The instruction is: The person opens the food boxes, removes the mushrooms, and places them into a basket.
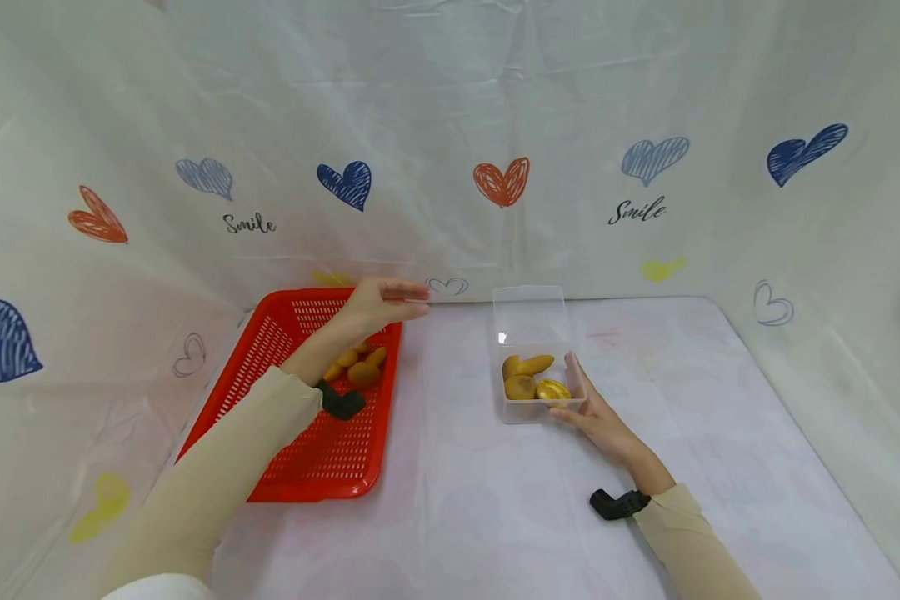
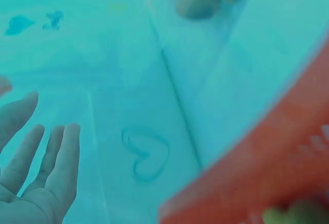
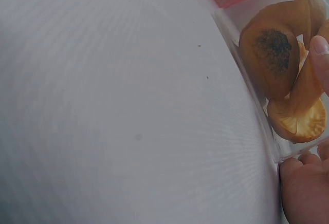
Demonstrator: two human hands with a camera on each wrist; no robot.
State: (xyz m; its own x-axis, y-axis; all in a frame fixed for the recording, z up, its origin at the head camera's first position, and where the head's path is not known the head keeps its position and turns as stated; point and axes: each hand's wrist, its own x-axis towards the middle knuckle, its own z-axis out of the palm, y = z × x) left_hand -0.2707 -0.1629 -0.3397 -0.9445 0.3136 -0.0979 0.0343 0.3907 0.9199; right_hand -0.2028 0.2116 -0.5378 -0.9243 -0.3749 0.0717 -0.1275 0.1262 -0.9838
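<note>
My left hand [image 1: 386, 304] is raised over the back right rim of the red plastic basket [image 1: 378, 450]. Its fingers are extended and hold nothing; in the left wrist view the left palm [image 2: 41, 178] shows bare. A small clear plastic box [image 1: 521, 412] stands right of the basket with its lid [image 1: 528, 312] tipped up at the back. Several yellow-brown pieces [image 1: 521, 387] lie inside; one has a dark patch [image 3: 275, 49], and another is ribbed like mushroom gills [image 3: 303, 124]. At the box's front right corner my right hand [image 1: 600, 421] grips it, thumb at the front, fingers along the right side.
More yellow-brown pieces [image 1: 363, 373] lie in the basket, partly hidden by my left forearm. A white cloth [image 1: 457, 517] covers the table. Behind it hangs a white curtain [image 1: 420, 100] printed with hearts. A black strap [image 1: 618, 504] sits on each wrist.
</note>
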